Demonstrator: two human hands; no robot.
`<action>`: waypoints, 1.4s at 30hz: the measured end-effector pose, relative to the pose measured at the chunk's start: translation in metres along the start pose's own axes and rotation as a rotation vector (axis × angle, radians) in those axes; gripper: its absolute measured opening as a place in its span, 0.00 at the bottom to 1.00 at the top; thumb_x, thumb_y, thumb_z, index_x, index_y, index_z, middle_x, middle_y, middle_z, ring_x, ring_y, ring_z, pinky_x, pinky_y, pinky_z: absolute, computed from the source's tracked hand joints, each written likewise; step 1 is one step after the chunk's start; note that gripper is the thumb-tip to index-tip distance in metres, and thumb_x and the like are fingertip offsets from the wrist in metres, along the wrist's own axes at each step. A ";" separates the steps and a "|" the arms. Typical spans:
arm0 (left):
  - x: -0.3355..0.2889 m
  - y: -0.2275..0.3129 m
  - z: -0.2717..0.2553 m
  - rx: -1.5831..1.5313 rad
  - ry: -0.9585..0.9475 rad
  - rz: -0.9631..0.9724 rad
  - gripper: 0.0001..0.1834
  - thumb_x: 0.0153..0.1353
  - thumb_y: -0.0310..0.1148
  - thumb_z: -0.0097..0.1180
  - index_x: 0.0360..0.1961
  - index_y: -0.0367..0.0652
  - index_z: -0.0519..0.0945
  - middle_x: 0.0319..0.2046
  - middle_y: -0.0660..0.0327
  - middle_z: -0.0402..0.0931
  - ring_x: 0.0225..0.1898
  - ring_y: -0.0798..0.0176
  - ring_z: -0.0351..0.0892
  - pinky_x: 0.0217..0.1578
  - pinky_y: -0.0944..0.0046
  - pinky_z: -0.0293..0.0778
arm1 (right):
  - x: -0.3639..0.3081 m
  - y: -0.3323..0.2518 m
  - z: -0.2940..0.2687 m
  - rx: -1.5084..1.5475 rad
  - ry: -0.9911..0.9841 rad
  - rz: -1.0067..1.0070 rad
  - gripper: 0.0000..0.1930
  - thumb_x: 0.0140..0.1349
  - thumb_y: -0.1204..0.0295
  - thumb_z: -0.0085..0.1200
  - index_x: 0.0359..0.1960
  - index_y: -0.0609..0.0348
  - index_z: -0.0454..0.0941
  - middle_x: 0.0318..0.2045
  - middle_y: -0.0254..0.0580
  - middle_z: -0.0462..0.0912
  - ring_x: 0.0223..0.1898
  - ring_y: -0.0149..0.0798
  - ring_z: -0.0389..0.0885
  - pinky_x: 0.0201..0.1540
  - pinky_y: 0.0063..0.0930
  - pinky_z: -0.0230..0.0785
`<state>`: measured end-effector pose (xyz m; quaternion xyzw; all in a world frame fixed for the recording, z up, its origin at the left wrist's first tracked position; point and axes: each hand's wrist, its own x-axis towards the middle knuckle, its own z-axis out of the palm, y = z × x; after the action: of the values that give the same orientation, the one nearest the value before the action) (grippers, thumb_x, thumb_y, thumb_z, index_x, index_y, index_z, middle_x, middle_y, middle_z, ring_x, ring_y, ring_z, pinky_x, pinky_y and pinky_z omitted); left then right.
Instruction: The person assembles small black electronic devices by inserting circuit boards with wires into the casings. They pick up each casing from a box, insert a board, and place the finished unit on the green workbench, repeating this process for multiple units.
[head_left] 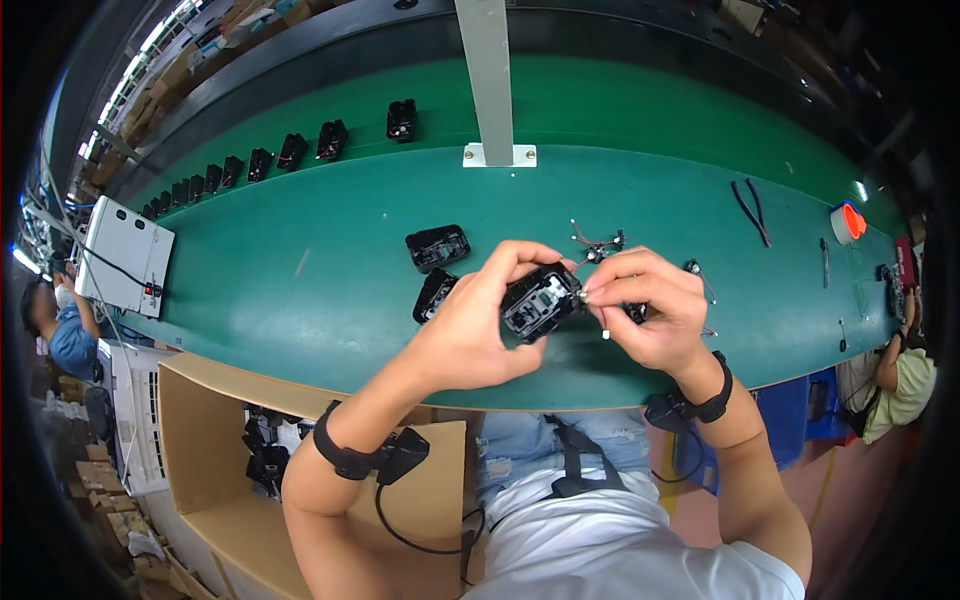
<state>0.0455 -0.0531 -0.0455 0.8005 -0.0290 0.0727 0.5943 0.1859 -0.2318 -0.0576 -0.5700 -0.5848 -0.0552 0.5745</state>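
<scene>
Left hand (468,335) gripped black housing (540,306), pale parts inside | right hand (662,312) pinched small piece (583,297) at its right end | housing was above bench (300,300), toward near edge | any lettering was too small to read

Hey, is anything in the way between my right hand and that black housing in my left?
Nothing visible blocks it. Your right hand has its fingertips right by the right-hand end of the black housing, which your left hand holds. Only a small piece, too tiny to identify, sits pinched there.
</scene>
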 end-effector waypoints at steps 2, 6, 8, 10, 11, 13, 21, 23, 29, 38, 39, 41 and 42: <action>0.000 -0.005 -0.008 -0.072 -0.086 0.049 0.38 0.46 0.17 0.62 0.63 0.36 0.69 0.60 0.53 0.72 0.64 0.59 0.71 0.64 0.60 0.66 | 0.002 0.002 -0.004 0.023 -0.014 -0.021 0.10 0.45 0.86 0.65 0.30 0.60 0.84 0.33 0.42 0.87 0.33 0.39 0.86 0.38 0.29 0.78; 0.000 0.007 -0.020 -0.462 -0.208 -0.262 0.38 0.43 0.18 0.62 0.61 0.35 0.71 0.55 0.58 0.72 0.61 0.64 0.70 0.65 0.62 0.65 | 0.001 0.000 -0.003 0.118 -0.103 -0.052 0.12 0.42 0.86 0.65 0.30 0.59 0.85 0.33 0.39 0.88 0.34 0.39 0.85 0.38 0.29 0.77; 0.001 -0.009 -0.027 -0.493 -0.258 -0.238 0.32 0.41 0.19 0.56 0.54 0.36 0.74 0.48 0.62 0.76 0.52 0.69 0.76 0.57 0.67 0.71 | 0.000 -0.003 -0.001 0.164 -0.150 -0.065 0.12 0.42 0.86 0.65 0.30 0.58 0.85 0.34 0.38 0.88 0.34 0.38 0.84 0.38 0.29 0.77; 0.004 -0.011 -0.027 -0.451 -0.302 -0.256 0.31 0.39 0.19 0.54 0.52 0.36 0.74 0.43 0.64 0.78 0.46 0.72 0.77 0.49 0.71 0.73 | -0.001 -0.005 0.000 0.150 -0.188 -0.074 0.12 0.42 0.87 0.65 0.30 0.59 0.84 0.34 0.38 0.88 0.34 0.39 0.83 0.37 0.30 0.76; 0.002 -0.009 -0.023 -0.475 -0.311 -0.282 0.31 0.39 0.19 0.54 0.52 0.36 0.74 0.42 0.64 0.78 0.44 0.73 0.77 0.47 0.72 0.72 | -0.002 -0.007 0.001 0.148 -0.205 -0.070 0.12 0.42 0.87 0.65 0.29 0.59 0.84 0.33 0.37 0.88 0.34 0.40 0.83 0.37 0.30 0.76; 0.000 -0.002 -0.021 -0.506 -0.343 -0.344 0.31 0.39 0.20 0.54 0.51 0.36 0.74 0.40 0.65 0.77 0.41 0.75 0.76 0.42 0.73 0.71 | -0.004 -0.010 0.008 0.137 -0.213 -0.077 0.12 0.41 0.87 0.65 0.29 0.60 0.84 0.33 0.37 0.88 0.34 0.40 0.83 0.36 0.30 0.76; 0.001 -0.007 -0.019 -0.528 -0.356 -0.339 0.30 0.37 0.23 0.54 0.49 0.36 0.75 0.37 0.66 0.77 0.37 0.75 0.74 0.39 0.74 0.69 | -0.007 -0.011 0.008 0.137 -0.232 -0.076 0.13 0.39 0.87 0.66 0.29 0.60 0.83 0.34 0.38 0.87 0.34 0.40 0.83 0.35 0.30 0.76; 0.001 -0.009 -0.019 -0.502 -0.364 -0.347 0.30 0.36 0.23 0.53 0.48 0.36 0.75 0.37 0.66 0.77 0.38 0.75 0.74 0.40 0.74 0.69 | -0.008 -0.013 0.011 0.117 -0.244 -0.085 0.14 0.38 0.87 0.66 0.29 0.59 0.83 0.34 0.37 0.86 0.34 0.41 0.83 0.35 0.30 0.76; 0.001 -0.014 -0.018 -0.388 -0.332 -0.390 0.28 0.35 0.25 0.52 0.45 0.36 0.76 0.34 0.65 0.76 0.38 0.73 0.73 0.40 0.74 0.68 | -0.010 -0.020 0.016 -0.009 -0.274 -0.100 0.13 0.37 0.86 0.64 0.28 0.60 0.82 0.33 0.37 0.85 0.35 0.41 0.82 0.35 0.30 0.77; -0.003 -0.016 -0.016 -0.665 -0.110 -0.546 0.28 0.31 0.23 0.50 0.42 0.34 0.77 0.32 0.59 0.77 0.32 0.66 0.75 0.30 0.71 0.68 | 0.000 -0.018 0.007 0.183 -0.367 0.201 0.16 0.47 0.82 0.66 0.41 0.60 0.84 0.37 0.37 0.88 0.46 0.47 0.83 0.55 0.36 0.75; -0.003 -0.016 -0.018 -0.677 -0.123 -0.545 0.27 0.32 0.22 0.49 0.42 0.33 0.77 0.33 0.56 0.77 0.31 0.64 0.76 0.28 0.68 0.70 | 0.003 -0.021 0.003 0.199 -0.393 0.224 0.17 0.47 0.80 0.68 0.42 0.61 0.84 0.37 0.37 0.88 0.51 0.51 0.82 0.59 0.39 0.73; -0.002 -0.012 -0.008 -0.694 -0.086 -0.579 0.27 0.34 0.23 0.48 0.43 0.33 0.76 0.35 0.55 0.77 0.30 0.63 0.76 0.26 0.67 0.70 | -0.001 -0.012 0.001 0.213 -0.435 0.223 0.17 0.47 0.79 0.70 0.42 0.63 0.83 0.38 0.39 0.88 0.55 0.52 0.81 0.60 0.40 0.72; -0.002 -0.010 -0.003 -0.699 -0.070 -0.605 0.27 0.35 0.23 0.47 0.44 0.33 0.75 0.36 0.54 0.77 0.29 0.63 0.75 0.26 0.66 0.70 | -0.005 -0.010 0.001 0.225 -0.448 0.227 0.18 0.47 0.79 0.71 0.41 0.63 0.83 0.39 0.40 0.88 0.58 0.53 0.80 0.61 0.41 0.71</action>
<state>0.0444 -0.0473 -0.0543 0.5266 0.1631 -0.1449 0.8217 0.1762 -0.2372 -0.0559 -0.5626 -0.6321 0.2023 0.4929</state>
